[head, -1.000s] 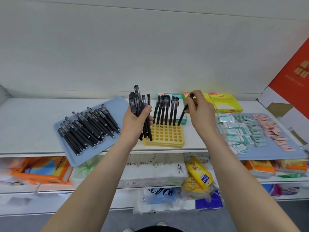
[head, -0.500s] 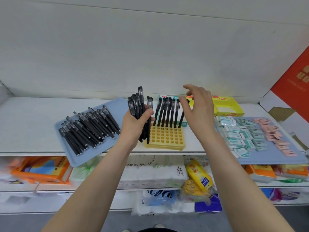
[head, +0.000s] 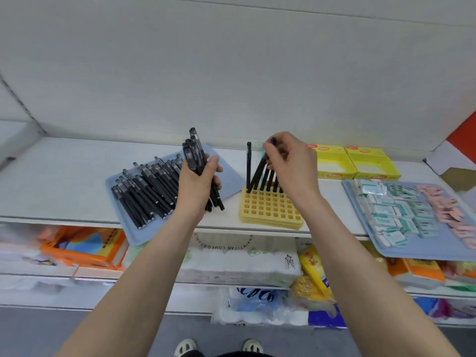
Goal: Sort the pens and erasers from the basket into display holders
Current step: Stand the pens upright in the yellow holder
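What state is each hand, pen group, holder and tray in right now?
Left hand, grips bundle of pens upright.
Right hand, pinches top of leaning pen standing in the holder.
Yellow holder, pens in back row only; other slots empty.
Left blue tray, loose pens lying flat.
Right blue tray, erasers lying grouped.

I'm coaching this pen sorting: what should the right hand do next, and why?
Probably the right hand should stand its pinched leaning pen upright in the yellow holder, then let go: it slants beside an upright pen, and the left hand holds a bundle waiting.
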### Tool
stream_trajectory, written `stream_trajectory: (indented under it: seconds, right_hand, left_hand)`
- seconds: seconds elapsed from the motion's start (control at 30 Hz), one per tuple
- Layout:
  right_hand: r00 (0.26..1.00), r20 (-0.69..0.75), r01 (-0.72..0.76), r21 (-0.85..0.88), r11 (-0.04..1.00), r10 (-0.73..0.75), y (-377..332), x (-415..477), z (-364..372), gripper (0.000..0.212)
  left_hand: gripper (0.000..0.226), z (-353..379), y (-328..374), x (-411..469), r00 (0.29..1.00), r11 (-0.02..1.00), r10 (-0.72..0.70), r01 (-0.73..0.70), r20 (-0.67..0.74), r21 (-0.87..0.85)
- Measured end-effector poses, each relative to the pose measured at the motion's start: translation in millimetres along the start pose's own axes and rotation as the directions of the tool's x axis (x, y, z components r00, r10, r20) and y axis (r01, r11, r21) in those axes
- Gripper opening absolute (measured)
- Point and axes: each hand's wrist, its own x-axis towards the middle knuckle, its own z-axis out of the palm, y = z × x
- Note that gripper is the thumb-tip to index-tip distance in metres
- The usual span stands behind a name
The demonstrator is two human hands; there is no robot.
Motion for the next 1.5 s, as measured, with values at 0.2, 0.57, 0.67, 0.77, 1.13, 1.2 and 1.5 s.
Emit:
stream_trajectory:
  seconds: [0.2, 0.57, 0.67, 0.77, 1.13, 1.2, 1.5]
  right_hand:
    - [0.997, -0.054, 0.044, -0.193, 0.980, -0.055, -11.5, -8.0, 21.7, 0.011]
    - [0.994, -0.112, -0.035, -0.318, 0.947, -0.001, -15.2, -16.0, 33.0, 0.014]
    - [0.999, -0.044, -0.033, -0.372, 0.928, 0.018, -14.5, -16.8, 36.0, 0.014]
    - [0.999, -0.049, -0.027, -0.486, 0.874, 0.003, -21.0, -13.7, 32.1, 0.026]
    - [0.993, -0.046, -0.108, 0.054, 0.993, 0.111, -52.8, -12.1, 15.6, 0.016]
    - [0.984, -0.163, -0.084, -0.050, 0.995, 0.075, -44.3, -10.6, 7.3, 0.018]
    - [0.986, -0.160, -0.070, -0.113, 0.991, 0.052, -12.1, -19.0, 18.3, 0.017]
  left_hand:
    - [0.034, -19.8, 14.0, 10.6, 0.993, 1.000, -0.006, 0.008, 0.118, -0.014]
    - [0.024, -24.5, 8.0, 9.8, 0.927, 0.999, -0.036, 0.035, 0.373, 0.008]
    - [0.033, -22.8, 10.7, 11.5, 0.921, 0.999, -0.033, 0.024, 0.389, 0.027]
    - [0.029, -19.6, 15.9, 12.3, 0.912, 0.999, -0.033, 0.026, 0.409, 0.023]
    - [0.026, 0.0, 17.8, 17.3, 0.917, 0.999, -0.031, 0.036, 0.399, -0.006]
    - [0.030, -4.3, 15.6, 21.0, 0.938, 0.998, -0.042, 0.056, 0.343, -0.031]
    - [0.035, -9.3, 14.0, 16.0, 0.954, 0.999, -0.002, 0.015, 0.301, -0.040]
